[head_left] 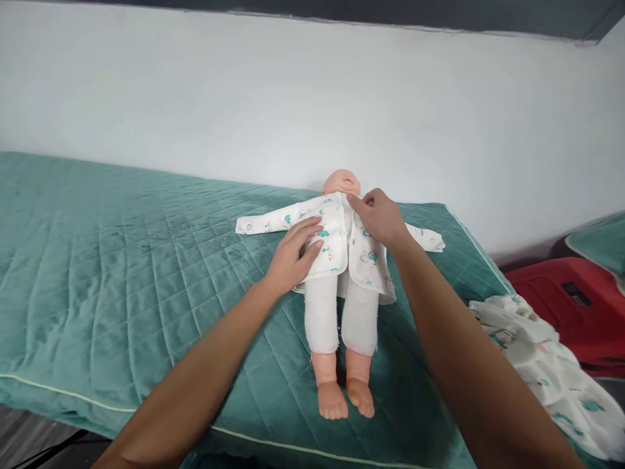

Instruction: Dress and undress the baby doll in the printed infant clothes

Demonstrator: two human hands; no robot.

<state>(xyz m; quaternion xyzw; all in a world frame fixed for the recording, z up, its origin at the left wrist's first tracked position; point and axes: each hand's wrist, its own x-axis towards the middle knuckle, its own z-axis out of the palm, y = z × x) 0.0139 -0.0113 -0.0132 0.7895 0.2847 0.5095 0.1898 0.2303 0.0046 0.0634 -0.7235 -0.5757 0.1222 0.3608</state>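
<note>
A baby doll (342, 339) lies on its back on a green quilted mattress (122, 280), feet toward me. It wears a white printed shirt (336, 244) with sleeves spread out, and white pants. My left hand (293, 257) rests flat on the shirt's left panel, fingers stretched out. My right hand (378, 215) pinches the shirt's front edge near the collar, just below the doll's head (342, 182).
A white wall runs behind the mattress. At the right edge lies a crumpled white printed cloth (541, 371). Beyond it sits a red object (561, 299) and a green cushion (600, 244).
</note>
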